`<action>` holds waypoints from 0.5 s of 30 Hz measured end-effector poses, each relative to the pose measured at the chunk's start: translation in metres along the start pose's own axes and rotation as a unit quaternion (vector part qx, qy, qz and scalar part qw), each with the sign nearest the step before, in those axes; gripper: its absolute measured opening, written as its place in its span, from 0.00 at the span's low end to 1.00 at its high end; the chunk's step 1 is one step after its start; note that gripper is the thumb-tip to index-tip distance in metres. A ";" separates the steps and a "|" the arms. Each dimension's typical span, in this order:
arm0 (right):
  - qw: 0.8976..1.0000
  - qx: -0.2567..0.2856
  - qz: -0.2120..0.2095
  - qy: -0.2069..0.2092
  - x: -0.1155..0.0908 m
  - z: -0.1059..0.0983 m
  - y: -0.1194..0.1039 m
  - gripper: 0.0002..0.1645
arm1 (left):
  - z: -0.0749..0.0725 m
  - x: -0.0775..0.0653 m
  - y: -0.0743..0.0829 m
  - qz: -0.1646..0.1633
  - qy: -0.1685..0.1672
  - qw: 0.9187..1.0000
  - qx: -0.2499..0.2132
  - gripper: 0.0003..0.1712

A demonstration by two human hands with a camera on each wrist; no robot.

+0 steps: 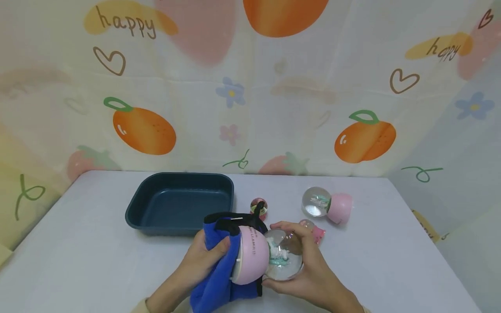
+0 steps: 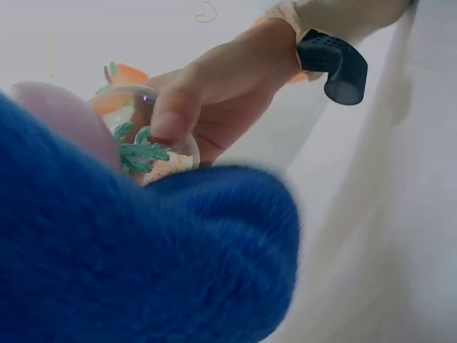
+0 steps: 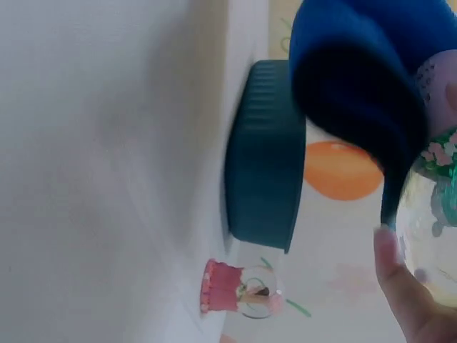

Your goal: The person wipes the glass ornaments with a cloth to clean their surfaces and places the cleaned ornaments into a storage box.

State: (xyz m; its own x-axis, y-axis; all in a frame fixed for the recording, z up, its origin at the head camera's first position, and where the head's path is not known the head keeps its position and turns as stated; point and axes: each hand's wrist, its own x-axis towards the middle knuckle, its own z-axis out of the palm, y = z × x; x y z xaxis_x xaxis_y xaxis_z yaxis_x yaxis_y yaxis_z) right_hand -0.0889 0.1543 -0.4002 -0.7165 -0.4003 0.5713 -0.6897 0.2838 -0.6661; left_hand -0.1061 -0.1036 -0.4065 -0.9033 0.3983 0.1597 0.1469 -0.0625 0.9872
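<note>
Tilted on its side in the head view is a large snow globe (image 1: 252,256) with a pink lettered base and a white figure in its clear ball. My right hand (image 1: 313,269) grips the glass ball, thumb below and fingers over the top. A blue cloth (image 1: 215,282) with black edging is in my left hand (image 1: 197,261), which pinches it against the underside of the base. In the left wrist view the cloth (image 2: 178,250) covers most of the base and hides the left fingers. The right wrist view catches a pink flower trim (image 3: 437,153) where base meets ball.
A dark teal rectangular tray (image 1: 180,174) stands behind the left hand. Another pink-based snow globe (image 1: 339,208) lies on its side at the right. Two small globes, one behind the cloth (image 1: 259,208) and one pink (image 1: 318,234) beside the right hand, are on the white table (image 1: 78,243).
</note>
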 end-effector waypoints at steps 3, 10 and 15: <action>0.998 0.022 0.046 -0.026 -0.002 0.000 -0.002 0.58 | 0.005 -0.001 0.006 -0.004 0.059 0.998 0.000 0.25; 0.989 0.111 0.046 -0.083 -0.005 -0.003 0.000 0.53 | 0.007 0.000 0.009 -0.065 0.107 0.992 0.002 0.22; 0.991 0.098 0.039 -0.085 -0.006 -0.006 -0.001 0.52 | 0.005 0.001 0.009 -0.119 0.068 0.990 -0.021 0.26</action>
State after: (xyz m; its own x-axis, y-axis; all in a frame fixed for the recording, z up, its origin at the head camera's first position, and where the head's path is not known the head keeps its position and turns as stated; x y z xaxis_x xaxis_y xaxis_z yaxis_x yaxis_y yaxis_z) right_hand -0.0848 0.1615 -0.4005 -0.7276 -0.5297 0.4359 -0.5871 0.1520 -0.7952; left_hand -0.1040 -0.0992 -0.3976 -0.9566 0.2800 -0.0809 -0.0905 -0.0217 0.9957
